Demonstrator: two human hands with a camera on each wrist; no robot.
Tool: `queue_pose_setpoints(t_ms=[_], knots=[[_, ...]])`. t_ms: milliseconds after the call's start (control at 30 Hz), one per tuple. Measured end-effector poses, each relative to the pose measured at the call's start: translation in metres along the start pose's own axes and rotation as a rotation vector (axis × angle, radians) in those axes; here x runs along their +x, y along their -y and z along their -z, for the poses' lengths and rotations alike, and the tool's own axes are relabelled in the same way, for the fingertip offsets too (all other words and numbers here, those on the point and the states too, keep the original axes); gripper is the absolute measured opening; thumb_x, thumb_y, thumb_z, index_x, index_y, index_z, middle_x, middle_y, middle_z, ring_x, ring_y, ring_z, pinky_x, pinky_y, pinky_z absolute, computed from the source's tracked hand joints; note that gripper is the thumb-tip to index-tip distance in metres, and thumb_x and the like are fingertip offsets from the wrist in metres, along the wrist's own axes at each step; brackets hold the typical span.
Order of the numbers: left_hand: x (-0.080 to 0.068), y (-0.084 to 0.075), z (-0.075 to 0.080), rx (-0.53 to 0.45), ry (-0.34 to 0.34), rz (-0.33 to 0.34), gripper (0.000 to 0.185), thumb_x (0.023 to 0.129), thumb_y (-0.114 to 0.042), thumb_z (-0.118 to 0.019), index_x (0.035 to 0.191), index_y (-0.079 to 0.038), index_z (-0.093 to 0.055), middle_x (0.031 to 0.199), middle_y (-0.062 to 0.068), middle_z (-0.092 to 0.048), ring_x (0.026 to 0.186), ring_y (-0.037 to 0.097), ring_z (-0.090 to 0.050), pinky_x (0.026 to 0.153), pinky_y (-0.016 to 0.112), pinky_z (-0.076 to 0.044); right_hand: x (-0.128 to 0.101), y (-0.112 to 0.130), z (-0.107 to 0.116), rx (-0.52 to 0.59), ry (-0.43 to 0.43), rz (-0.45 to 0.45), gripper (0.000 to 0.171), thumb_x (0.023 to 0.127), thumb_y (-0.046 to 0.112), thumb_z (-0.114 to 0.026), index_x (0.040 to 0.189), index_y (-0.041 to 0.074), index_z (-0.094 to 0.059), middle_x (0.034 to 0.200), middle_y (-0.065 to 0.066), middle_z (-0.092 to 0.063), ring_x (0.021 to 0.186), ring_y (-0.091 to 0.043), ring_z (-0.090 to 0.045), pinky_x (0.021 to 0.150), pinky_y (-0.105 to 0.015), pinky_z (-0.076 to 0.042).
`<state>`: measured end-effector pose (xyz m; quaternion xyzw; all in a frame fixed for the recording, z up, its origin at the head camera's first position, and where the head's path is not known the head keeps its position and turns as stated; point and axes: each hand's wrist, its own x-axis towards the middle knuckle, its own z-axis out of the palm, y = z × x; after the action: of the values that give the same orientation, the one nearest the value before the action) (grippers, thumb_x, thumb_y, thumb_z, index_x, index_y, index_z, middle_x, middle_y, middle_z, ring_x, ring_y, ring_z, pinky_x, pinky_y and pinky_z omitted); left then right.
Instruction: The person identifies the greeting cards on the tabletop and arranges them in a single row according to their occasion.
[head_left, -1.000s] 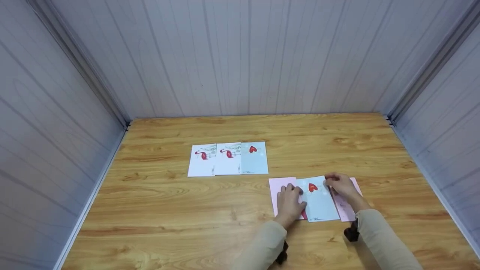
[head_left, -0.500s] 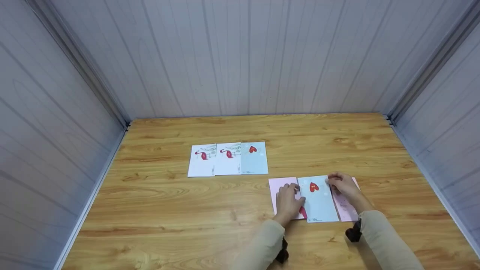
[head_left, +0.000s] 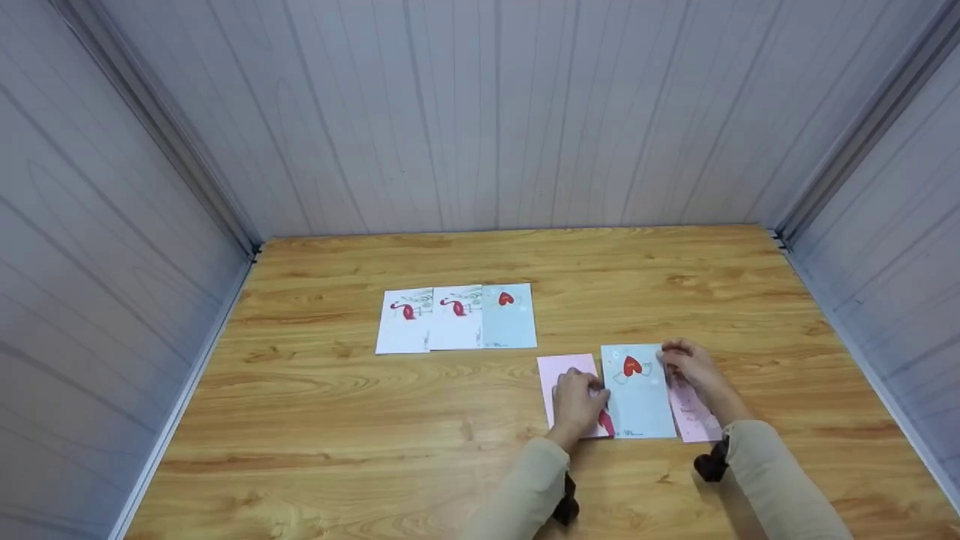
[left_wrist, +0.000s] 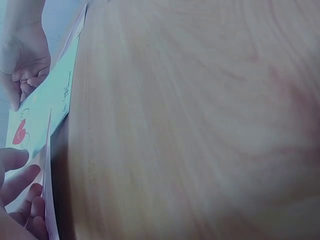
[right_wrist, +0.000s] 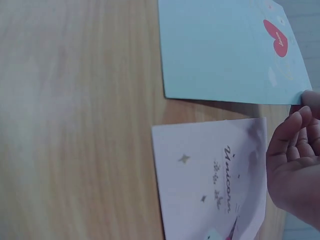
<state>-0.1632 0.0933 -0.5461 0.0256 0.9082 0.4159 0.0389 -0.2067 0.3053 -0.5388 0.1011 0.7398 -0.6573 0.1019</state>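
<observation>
Left hand point(head_left: 578, 401) presses a pale pink paper card point(head_left: 564, 373); right hand point(head_left: 688, 364) pinches the light-blue rectangular heart card point(head_left: 639, 401) (lying between both hands).

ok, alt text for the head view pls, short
Two hands work a pale blue heart card on a wooden table: the right hand pinches its top right corner, the left hand rests at its left edge on a pink card. Another pink card lies at the right; three more cards sit in a row farther back.
</observation>
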Motion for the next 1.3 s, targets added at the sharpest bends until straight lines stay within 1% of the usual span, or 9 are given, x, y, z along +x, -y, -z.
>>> queue_pose_setpoints(t_ms=[333, 500, 600, 733, 933, 1000, 1100, 1233, 1300], knots=[[-0.003, -0.002, 0.002, 0.039, 0.034, -0.013, 0.012, 0.075, -0.029, -0.068, 0.076, -0.018, -0.068, 0.078, -0.010, -0.043, 0.080, 0.011, -0.039, 0.070, 0.028, -0.030, 0.023, -0.014, 0.012, 0.079, -0.022, 0.017, 0.030, 0.078, 0.014, -0.066, 0.100, 0.003, -0.048, 0.082, 0.000, -0.055, 0.064, -0.007, -0.049, 0.057, -0.020, -0.042], [-0.005, -0.001, 0.002, 0.053, 0.017, -0.031, 0.011, 0.075, -0.029, -0.067, 0.072, -0.018, -0.066, 0.077, -0.010, -0.044, 0.080, 0.011, -0.040, 0.069, 0.029, -0.030, 0.021, -0.010, 0.012, 0.086, -0.023, 0.017, 0.029, 0.076, 0.018, -0.068, 0.097, 0.008, -0.050, 0.081, 0.003, -0.055, 0.064, -0.005, -0.048, 0.056, -0.018, -0.042], [-0.005, 0.000, 0.002, 0.022, 0.017, -0.029, 0.012, 0.075, -0.028, -0.066, 0.070, -0.017, -0.065, 0.076, -0.010, -0.044, 0.079, 0.012, -0.041, 0.069, 0.029, -0.029, 0.018, -0.005, 0.010, 0.092, -0.002, 0.043, 0.025, 0.077, 0.019, -0.068, 0.095, 0.009, -0.053, 0.082, 0.003, -0.055, 0.064, -0.006, -0.047, 0.057, -0.019, -0.042], [-0.005, -0.001, 0.003, -0.076, 0.040, -0.001, 0.012, 0.076, -0.026, -0.066, 0.069, -0.017, -0.062, 0.072, -0.010, -0.042, 0.076, 0.010, -0.040, 0.071, 0.031, -0.028, 0.020, -0.006, 0.011, 0.105, 0.007, 0.078, 0.024, 0.078, 0.018, -0.067, 0.097, 0.009, -0.054, 0.084, 0.000, -0.055, 0.067, -0.008, -0.048, 0.057, -0.021, -0.042], [-0.004, -0.005, 0.004, -0.207, 0.075, 0.061, 0.014, 0.078, -0.024, -0.066, 0.067, -0.020, -0.059, 0.069, -0.010, -0.044, 0.071, 0.007, -0.043, 0.076, 0.035, -0.025, 0.039, -0.020, 0.015, 0.092, -0.057, 0.051, 0.035, 0.077, 0.021, -0.068, 0.105, 0.007, -0.051, 0.087, 0.000, -0.055, 0.068, -0.009, -0.049, 0.057, -0.020, -0.042], [-0.003, -0.005, 0.005, -0.252, 0.080, 0.081, 0.014, 0.079, -0.024, -0.065, 0.067, -0.020, -0.059, 0.070, -0.010, -0.045, 0.071, 0.007, -0.044, 0.078, 0.036, -0.024, 0.041, -0.021, 0.015, 0.082, -0.053, 0.051, 0.037, 0.078, 0.022, -0.068, 0.107, 0.008, -0.051, 0.088, 0.000, -0.055, 0.068, -0.009, -0.049, 0.057, -0.020, -0.042], [-0.001, -0.003, 0.007, -0.357, 0.080, 0.112, 0.013, 0.079, -0.022, -0.064, 0.068, -0.017, -0.059, 0.074, -0.006, -0.046, 0.071, 0.008, -0.045, 0.074, 0.032, -0.033, 0.025, -0.006, 0.006, 0.013, -0.041, 0.064, 0.039, 0.079, 0.025, -0.066, 0.110, 0.005, -0.052, 0.086, 0.001, -0.055, 0.066, -0.008, -0.048, 0.057, -0.021, -0.041], [0.002, 0.003, 0.013, -0.513, 0.077, 0.140, 0.009, 0.081, -0.015, -0.062, 0.074, -0.009, -0.059, 0.079, 0.000, -0.045, 0.066, 0.013, -0.050, 0.052, 0.025, -0.043, -0.006, 0.018, -0.011, -0.085, 0.030, 0.082, 0.036, 0.081, 0.023, -0.063, 0.108, 0.001, -0.052, 0.080, 0.002, -0.055, 0.063, -0.008, -0.047, 0.056, -0.024, -0.041], [0.004, 0.006, 0.018, -0.541, 0.065, 0.140, 0.008, 0.082, -0.012, -0.061, 0.077, -0.007, -0.058, 0.080, 0.001, -0.046, 0.065, 0.014, -0.051, 0.051, 0.024, -0.043, -0.013, 0.020, -0.016, -0.106, 0.072, 0.077, 0.034, 0.082, 0.020, -0.062, 0.108, 0.000, -0.051, 0.080, 0.002, -0.055, 0.064, -0.009, -0.047, 0.057, -0.025, -0.041]])
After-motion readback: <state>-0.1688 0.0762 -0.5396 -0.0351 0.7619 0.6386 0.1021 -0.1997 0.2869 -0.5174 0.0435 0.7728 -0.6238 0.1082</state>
